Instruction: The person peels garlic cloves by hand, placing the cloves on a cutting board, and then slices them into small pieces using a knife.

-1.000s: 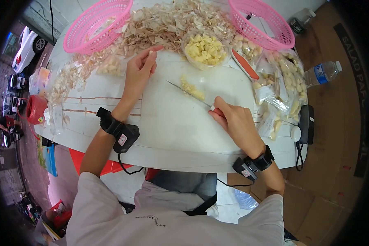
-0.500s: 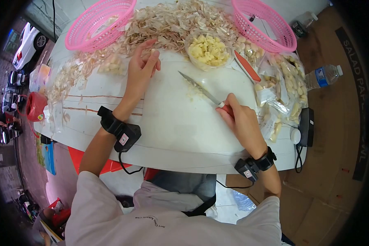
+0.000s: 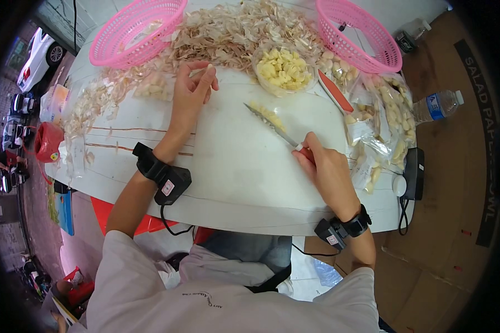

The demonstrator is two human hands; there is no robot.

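My right hand (image 3: 323,169) is wrapped round the handle of a small knife (image 3: 276,129), whose blade points up and left over the white board (image 3: 244,161). Chopped pale yellow bits (image 3: 268,114) lie along the blade's far side. My left hand (image 3: 193,91) is raised left of the knife, thumb and index finger pinched; a small pale thing shows at the fingertips, too small to name. Beyond the knife stands a clear bowl (image 3: 284,71) of yellow pieces, probably peeled garlic. A red and white peeler or knife (image 3: 335,91) lies right of the bowl.
Papery skins (image 3: 233,33) are heaped at the back between two pink baskets (image 3: 133,55) (image 3: 391,65). Plastic bags of cloves (image 3: 386,122) lie at the right, beside a water bottle (image 3: 439,105) and a black box (image 3: 414,172). A red container (image 3: 49,142) stands at the far left.
My right hand and the knife have moved slightly down, and the chopped bits are now gathered along the blade. My left hand has shifted very little.
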